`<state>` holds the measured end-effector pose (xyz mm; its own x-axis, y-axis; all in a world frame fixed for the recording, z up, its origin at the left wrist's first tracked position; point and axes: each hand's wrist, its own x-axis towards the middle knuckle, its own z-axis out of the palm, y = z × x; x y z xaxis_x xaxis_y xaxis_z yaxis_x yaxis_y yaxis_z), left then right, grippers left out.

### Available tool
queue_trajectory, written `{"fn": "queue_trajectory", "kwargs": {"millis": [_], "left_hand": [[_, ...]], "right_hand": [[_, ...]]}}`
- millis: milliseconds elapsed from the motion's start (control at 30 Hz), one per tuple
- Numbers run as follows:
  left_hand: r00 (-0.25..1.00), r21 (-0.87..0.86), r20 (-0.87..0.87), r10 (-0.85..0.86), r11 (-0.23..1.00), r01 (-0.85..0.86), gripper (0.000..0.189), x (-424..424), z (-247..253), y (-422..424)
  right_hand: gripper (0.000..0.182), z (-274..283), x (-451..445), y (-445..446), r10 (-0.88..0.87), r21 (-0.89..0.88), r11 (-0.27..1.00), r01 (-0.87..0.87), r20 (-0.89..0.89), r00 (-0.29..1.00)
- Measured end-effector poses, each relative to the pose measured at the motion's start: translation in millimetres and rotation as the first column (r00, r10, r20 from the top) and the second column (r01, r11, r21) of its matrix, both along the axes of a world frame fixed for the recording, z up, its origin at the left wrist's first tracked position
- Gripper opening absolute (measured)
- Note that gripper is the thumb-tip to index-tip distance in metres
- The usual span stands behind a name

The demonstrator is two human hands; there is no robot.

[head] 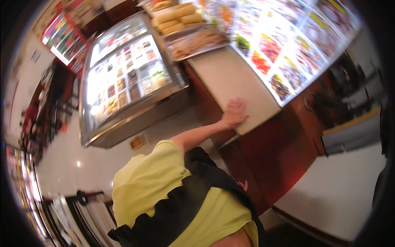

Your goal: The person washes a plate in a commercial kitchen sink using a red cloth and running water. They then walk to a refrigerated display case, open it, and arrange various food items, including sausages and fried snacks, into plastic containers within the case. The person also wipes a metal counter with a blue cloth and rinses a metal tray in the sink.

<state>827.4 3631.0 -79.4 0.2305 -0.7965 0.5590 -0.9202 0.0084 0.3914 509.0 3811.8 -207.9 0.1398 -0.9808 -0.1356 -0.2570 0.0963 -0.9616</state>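
Note:
My left hand (235, 113) is blurred, spread palm down on a pale countertop (228, 74), and holds nothing that shows. A yellow sleeve (151, 166) covers the upper part of that arm. Pinkish fingertips (243, 185), apparently of my right hand, peek past the edge of a black apron (197, 197); the rest of that hand is hidden. Beyond my left hand, a metal tray (197, 41) of brownish food stands on the counter, next to a stack of long yellowish food pieces (177, 18).
A lit refrigerated case (132, 98) of filled compartments stands left. Bright food picture panels (284, 46) border the counter at right. Below are dark red cabinet panels (265, 157) and a pale tabletop (333, 188). A red drinks fridge (66, 43) stands far left. A small brown object (138, 142) lies on the floor.

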Motion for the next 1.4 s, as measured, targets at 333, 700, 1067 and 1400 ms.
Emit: {"fn": "queue_trajectory", "kwargs": {"millis": [333,700,1067,1400], "left_hand": [[0.990,0.256,0.138,0.026,0.965,-0.061,0.064,-14,-1,-8],[0.986,0.488,0.168,0.018,0.867,-0.099,0.069,-25,37,-4],[0.964,0.929,-0.212,0.162,0.340,0.147,0.070,-174,28,-137],[0.798,0.447,-0.599,0.073,0.857,0.257,0.056,-403,-7,-410]], "right_hand": [[0.048,50,-32,-74,-0.296,-0.102,0.947,0.304,0.086,0.951],[0.047,37,-41,-265,0.031,-0.107,0.994,-0.017,0.131,0.991],[0.049,78,-177,-439,0.054,0.036,0.998,-0.053,-0.006,0.999],[0.055,82,-366,-624,0.016,-0.019,1.000,-0.020,-0.192,0.981]]}}
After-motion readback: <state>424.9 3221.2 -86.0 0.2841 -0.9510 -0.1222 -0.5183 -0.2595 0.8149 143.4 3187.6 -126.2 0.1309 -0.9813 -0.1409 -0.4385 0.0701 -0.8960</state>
